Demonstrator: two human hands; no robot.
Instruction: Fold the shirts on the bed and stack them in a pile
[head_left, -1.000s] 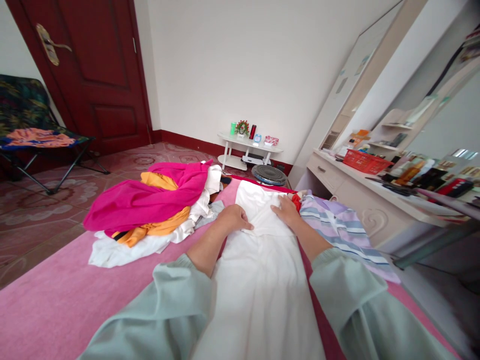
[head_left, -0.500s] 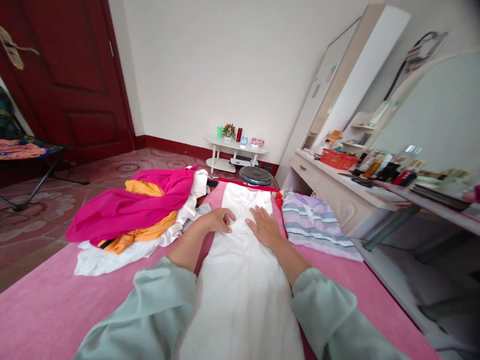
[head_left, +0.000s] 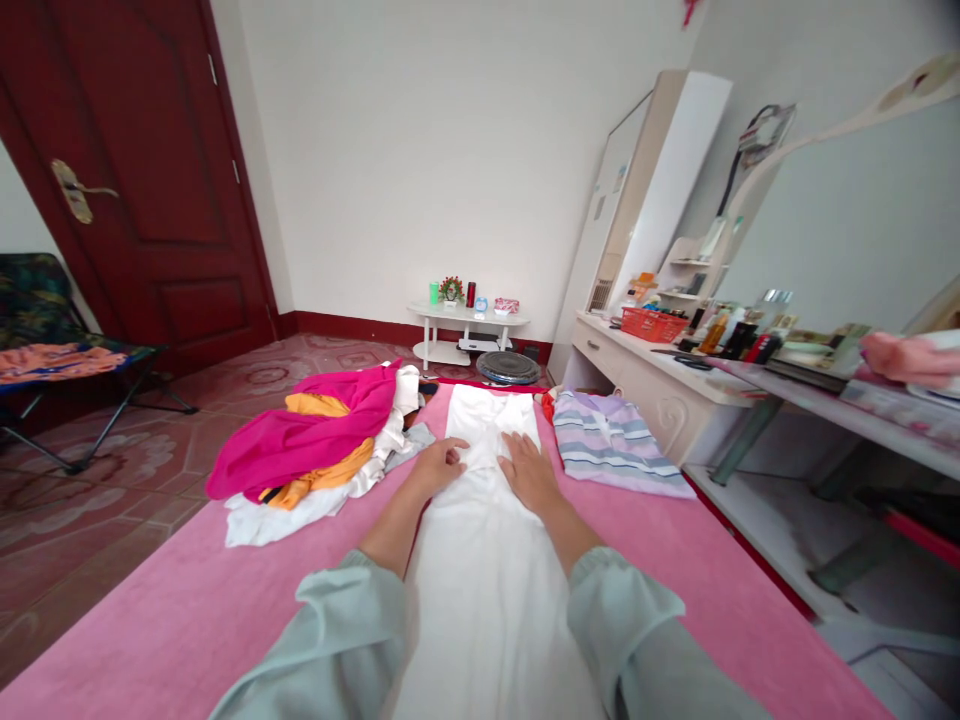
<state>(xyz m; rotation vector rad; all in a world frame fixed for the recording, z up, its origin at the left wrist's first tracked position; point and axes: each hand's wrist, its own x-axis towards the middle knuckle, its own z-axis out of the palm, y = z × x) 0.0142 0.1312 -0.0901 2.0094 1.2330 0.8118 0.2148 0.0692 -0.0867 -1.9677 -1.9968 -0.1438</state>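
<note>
A long white garment (head_left: 487, 560) lies stretched out down the middle of a pink bed cover (head_left: 150, 610). My left hand (head_left: 439, 465) is on its left edge, fingers curled and pinching a fold of the white cloth. Flat on the cloth beside it lies my right hand (head_left: 529, 470), fingers stretched out. Both arms wear pale green sleeves.
A heap of clothes (head_left: 315, 445), magenta, orange and white, lies left of the garment. A striped shirt (head_left: 611, 450) lies to its right. A dressing table (head_left: 660, 375) with a red basket stands at right, a small white table (head_left: 465, 325) by the far wall, a folding chair (head_left: 52, 370) and red door at left.
My left hand has curled from lying on the cloth to pinching a fold. Both hands have drawn slightly nearer together on the garment. My head has lifted, showing more of the room.
</note>
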